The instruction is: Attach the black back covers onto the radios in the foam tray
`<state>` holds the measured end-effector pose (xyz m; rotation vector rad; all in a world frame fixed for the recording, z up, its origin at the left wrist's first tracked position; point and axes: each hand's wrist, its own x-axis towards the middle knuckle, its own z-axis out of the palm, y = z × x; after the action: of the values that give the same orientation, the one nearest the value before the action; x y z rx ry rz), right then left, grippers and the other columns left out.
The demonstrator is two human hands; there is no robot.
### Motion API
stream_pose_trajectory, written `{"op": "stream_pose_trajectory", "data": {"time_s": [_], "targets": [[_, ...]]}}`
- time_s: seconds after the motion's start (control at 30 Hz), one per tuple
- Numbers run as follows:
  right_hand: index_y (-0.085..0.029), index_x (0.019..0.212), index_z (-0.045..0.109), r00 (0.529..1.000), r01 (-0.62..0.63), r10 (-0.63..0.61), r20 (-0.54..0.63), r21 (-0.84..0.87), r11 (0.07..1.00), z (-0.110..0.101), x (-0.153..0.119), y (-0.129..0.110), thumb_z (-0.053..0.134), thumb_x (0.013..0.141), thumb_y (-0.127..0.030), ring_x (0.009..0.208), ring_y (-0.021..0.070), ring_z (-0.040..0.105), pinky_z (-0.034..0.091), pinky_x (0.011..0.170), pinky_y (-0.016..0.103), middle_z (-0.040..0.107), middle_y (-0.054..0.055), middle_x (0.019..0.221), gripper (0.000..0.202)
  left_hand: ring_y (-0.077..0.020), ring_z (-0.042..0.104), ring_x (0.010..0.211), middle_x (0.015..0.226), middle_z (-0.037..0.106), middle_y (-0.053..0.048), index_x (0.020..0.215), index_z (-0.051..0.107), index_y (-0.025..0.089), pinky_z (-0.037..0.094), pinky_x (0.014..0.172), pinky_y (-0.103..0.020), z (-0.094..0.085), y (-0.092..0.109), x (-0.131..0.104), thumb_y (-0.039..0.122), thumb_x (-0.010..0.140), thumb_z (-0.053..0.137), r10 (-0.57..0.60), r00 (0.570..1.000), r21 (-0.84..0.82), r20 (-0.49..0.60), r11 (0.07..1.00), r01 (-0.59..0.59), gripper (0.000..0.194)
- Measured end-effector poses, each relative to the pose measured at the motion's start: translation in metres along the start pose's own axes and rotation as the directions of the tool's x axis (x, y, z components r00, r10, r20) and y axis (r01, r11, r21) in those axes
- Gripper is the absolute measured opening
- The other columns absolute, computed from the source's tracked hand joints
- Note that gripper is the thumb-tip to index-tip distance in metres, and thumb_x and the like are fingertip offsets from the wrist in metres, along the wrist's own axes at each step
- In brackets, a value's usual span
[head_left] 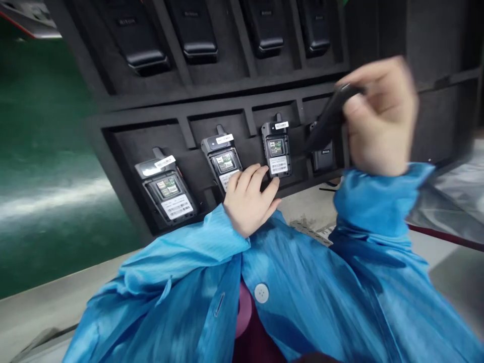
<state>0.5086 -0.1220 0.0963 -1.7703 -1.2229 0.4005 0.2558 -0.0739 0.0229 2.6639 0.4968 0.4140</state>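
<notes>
My right hand (380, 113), blurred by motion, is closed on a slim black radio battery (328, 118), held tilted above the tray. Below it lies a handheld radio (323, 154) with its back covered, partly hidden by the battery. My left hand (250, 199) holds nothing, its fingers apart, resting at the tray's near edge. Its fingers cover the lower end of one radio (223, 160) and reach the bottom corner of another radio (278, 148). Farther left lies a third radio (166, 186). These three have open backs, showing green circuitry and white labels.
The radios lie in compartments of a black foam tray (139, 138). Behind it, another black tray (227, 75) holds several dark devices (196, 35) marked with a brand name. Green floor (49, 166) shows at left; clear plastic wrapping (459, 194) lies at right.
</notes>
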Motion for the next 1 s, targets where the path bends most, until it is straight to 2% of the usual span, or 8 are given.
{"op": "stream_pose_trajectory", "data": {"time_s": [0.07,0.13,0.23,0.3,0.43,0.63,0.87,1.0], "targets": [[-0.019,0.11,0.065,0.997,0.042,-0.05,0.064,0.112,0.993,0.033,-0.016,0.005,0.058,0.095,-0.042,0.097,0.0161,0.058,0.049,0.091,0.033,0.06,0.005,0.104,0.028,-0.0318,0.052,0.13,0.138,0.059,-0.014,0.124,0.064,0.023,0.041,0.099,-0.046,0.0,0.0,-0.003,0.041,0.088,0.063,0.021,1.0,-0.004,0.01,1.0,-0.021,0.04],[-0.021,0.111,0.063,0.996,0.018,-0.033,0.085,0.162,0.987,0.058,-0.025,0.013,0.053,0.097,-0.046,0.094,0.0153,0.058,0.05,0.087,0.033,0.06,0.004,0.103,0.03,-0.0324,0.051,0.131,0.14,0.057,-0.015,0.124,0.064,0.024,0.041,0.1,-0.047,0.001,0.0,-0.006,0.041,0.088,0.063,0.038,0.999,-0.006,0.019,0.999,-0.038,0.04],[-0.025,0.109,0.061,0.995,0.006,-0.018,0.095,0.117,0.993,0.077,-0.031,0.023,0.047,0.097,-0.054,0.098,0.0162,0.058,0.051,0.091,0.036,0.059,0.002,0.105,0.035,-0.0325,0.051,0.132,0.141,0.056,-0.016,0.125,0.064,0.025,0.041,0.101,-0.048,0.003,-0.001,-0.007,0.042,0.088,0.063,0.048,0.999,-0.009,0.017,0.999,-0.048,0.04],[-0.025,0.108,0.06,0.995,0.015,-0.022,0.094,0.068,0.998,0.083,-0.034,0.027,0.044,0.098,-0.055,0.098,0.0163,0.058,0.05,0.092,0.036,0.059,0.001,0.103,0.035,-0.0326,0.051,0.132,0.142,0.055,-0.016,0.125,0.063,0.024,0.041,0.101,-0.048,0.004,-0.001,-0.007,0.04,0.087,0.064,0.043,0.999,-0.013,0.022,0.999,-0.043,0.041],[-0.024,0.108,0.057,0.999,0.05,-0.05,0.01,-0.021,0.999,0.09,-0.041,0.027,0.04,0.102,-0.045,0.097,0.0152,0.057,0.048,0.092,0.034,0.058,0.002,0.101,0.028,-0.0326,0.05,0.133,0.143,0.054,-0.016,0.129,0.061,0.024,0.041,0.102,-0.048,0.006,0.001,-0.006,0.035,0.087,0.066,0.012,0.999,-0.021,0.043,1.0,-0.011,0.043],[-0.023,0.107,0.049,0.999,-0.042,0.032,-0.032,-0.378,0.925,0.099,-0.045,0.021,0.024,0.105,-0.04,0.103,0.0171,0.053,0.045,0.097,0.036,0.056,0.009,0.109,0.031,-0.0326,0.051,0.133,0.143,0.055,-0.016,0.13,0.061,0.025,0.041,0.102,-0.049,0.006,0.002,-0.005,0.032,0.09,0.061,0.001,0.999,-0.023,0.045,1.0,0.0,0.04],[-0.021,0.108,0.049,0.999,-0.034,0.022,-0.036,-0.384,0.923,0.105,-0.047,0.021,0.021,0.105,-0.04,0.106,0.0188,0.05,0.041,0.098,0.039,0.053,0.01,0.109,0.034,-0.0317,0.049,0.135,0.143,0.055,-0.015,0.128,0.062,0.023,0.04,0.107,-0.049,0.006,0.002,-0.005,0.03,0.092,0.059,-0.048,0.996,-0.134,0.077,0.989,0.058,0.037],[-0.02,0.107,0.053,0.997,-0.012,-0.031,-0.069,-0.551,0.834,0.108,-0.047,0.021,0.022,0.105,-0.038,0.111,0.0207,0.047,0.036,0.103,0.043,0.052,0.012,0.112,0.035,-0.0307,0.049,0.136,0.143,0.056,-0.013,0.128,0.063,0.023,0.039,0.108,-0.049,0.006,0.003,-0.004,0.03,0.093,0.057,-0.064,0.995,-0.148,0.079,0.986,0.075,0.036]]}}
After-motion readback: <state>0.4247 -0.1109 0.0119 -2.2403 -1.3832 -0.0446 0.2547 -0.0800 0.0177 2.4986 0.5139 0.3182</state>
